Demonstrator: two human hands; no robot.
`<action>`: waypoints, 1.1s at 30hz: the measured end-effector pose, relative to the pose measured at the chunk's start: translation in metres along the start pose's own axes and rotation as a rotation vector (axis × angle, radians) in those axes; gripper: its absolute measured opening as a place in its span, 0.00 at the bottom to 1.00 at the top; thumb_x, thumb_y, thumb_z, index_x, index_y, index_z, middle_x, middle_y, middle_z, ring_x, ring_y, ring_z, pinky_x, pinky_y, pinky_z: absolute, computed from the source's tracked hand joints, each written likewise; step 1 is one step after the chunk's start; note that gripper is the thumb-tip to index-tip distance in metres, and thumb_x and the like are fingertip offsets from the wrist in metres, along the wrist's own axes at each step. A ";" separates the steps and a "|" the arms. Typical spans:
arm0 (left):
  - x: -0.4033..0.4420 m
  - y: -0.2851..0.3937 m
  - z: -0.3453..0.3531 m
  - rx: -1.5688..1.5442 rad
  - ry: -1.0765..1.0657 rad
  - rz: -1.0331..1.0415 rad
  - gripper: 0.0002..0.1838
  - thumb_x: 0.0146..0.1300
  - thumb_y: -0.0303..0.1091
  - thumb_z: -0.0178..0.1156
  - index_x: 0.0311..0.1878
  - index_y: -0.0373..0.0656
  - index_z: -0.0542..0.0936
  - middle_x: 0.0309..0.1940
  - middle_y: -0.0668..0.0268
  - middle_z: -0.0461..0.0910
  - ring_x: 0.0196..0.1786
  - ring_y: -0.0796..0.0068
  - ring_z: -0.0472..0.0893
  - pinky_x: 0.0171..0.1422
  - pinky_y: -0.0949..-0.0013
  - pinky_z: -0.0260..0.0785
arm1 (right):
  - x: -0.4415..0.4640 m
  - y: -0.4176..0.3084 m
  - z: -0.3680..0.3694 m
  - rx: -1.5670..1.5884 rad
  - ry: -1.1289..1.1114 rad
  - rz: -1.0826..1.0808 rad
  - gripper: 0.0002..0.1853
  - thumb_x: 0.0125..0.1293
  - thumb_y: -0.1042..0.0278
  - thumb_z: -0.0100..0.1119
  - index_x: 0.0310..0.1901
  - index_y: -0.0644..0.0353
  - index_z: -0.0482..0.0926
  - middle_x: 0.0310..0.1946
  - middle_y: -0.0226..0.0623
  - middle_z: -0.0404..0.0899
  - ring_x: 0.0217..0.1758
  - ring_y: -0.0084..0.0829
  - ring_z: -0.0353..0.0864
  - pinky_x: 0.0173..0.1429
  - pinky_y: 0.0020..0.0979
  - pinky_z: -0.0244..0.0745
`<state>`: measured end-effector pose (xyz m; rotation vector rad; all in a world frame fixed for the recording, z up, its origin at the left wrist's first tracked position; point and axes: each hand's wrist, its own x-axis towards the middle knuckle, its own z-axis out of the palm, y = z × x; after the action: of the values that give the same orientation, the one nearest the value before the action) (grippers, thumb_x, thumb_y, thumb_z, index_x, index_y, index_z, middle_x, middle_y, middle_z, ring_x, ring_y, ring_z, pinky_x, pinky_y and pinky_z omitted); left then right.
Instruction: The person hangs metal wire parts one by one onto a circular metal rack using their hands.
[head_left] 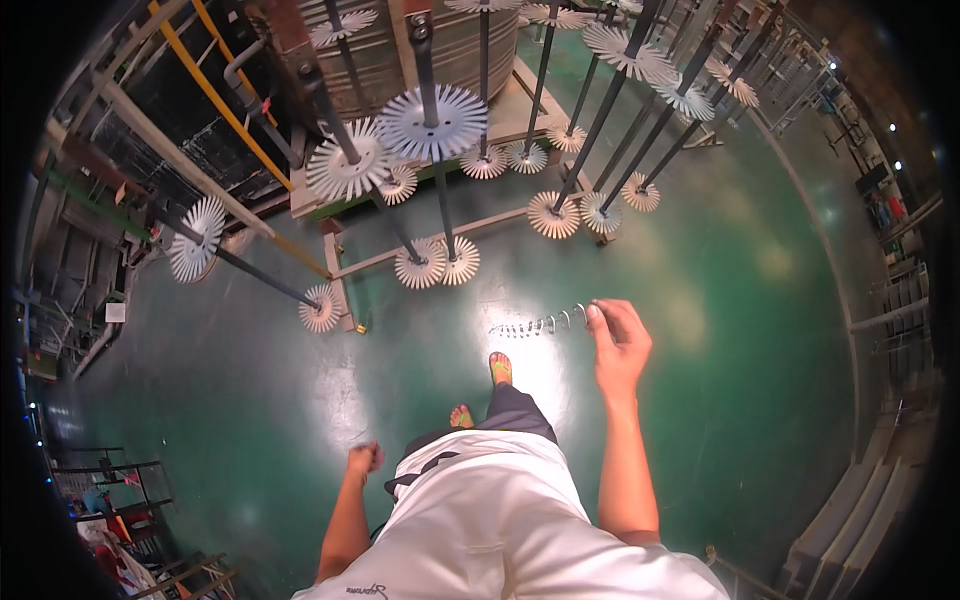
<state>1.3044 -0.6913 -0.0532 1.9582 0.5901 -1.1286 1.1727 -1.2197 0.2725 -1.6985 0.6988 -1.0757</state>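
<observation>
While the right hand (622,338) pinches one end of a silvery metal wire coil (541,325) above the glossy green floor (722,420), the left hand (366,458), its grip unreadable, hangs low: a carrying step, seemingly, calling next for steadiness!

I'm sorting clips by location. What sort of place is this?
Probably a factory or workshop: slotted discs on dark rods, what looks like a tank, and a wide green floor.
</observation>
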 end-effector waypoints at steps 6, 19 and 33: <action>-0.093 0.022 0.050 0.262 0.022 -0.079 0.15 0.71 0.44 0.61 0.46 0.40 0.84 0.35 0.61 0.87 0.31 0.69 0.85 0.35 0.63 0.77 | 0.096 0.010 0.016 0.069 -0.065 -0.016 0.05 0.67 0.77 0.66 0.41 0.70 0.84 0.36 0.36 0.83 0.35 0.22 0.80 0.42 0.23 0.76; -0.027 0.029 0.140 -0.031 -0.015 0.316 0.20 0.65 0.42 0.68 0.47 0.31 0.86 0.37 0.58 0.87 0.36 0.70 0.82 0.43 0.66 0.74 | 0.261 0.048 0.020 -0.047 -0.038 -0.203 0.08 0.68 0.72 0.68 0.43 0.69 0.86 0.35 0.33 0.83 0.37 0.19 0.78 0.43 0.22 0.74; -0.023 0.018 0.112 -0.212 0.139 -0.049 0.19 0.64 0.44 0.69 0.45 0.35 0.85 0.32 0.62 0.85 0.30 0.69 0.83 0.35 0.63 0.78 | 0.377 0.077 0.025 -0.226 0.184 -0.244 0.15 0.67 0.64 0.70 0.46 0.70 0.87 0.35 0.36 0.89 0.36 0.20 0.83 0.46 0.24 0.77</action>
<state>1.2489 -0.7930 -0.0596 1.8567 0.8017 -0.9232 1.3645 -1.5501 0.3246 -1.9311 0.7665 -1.3800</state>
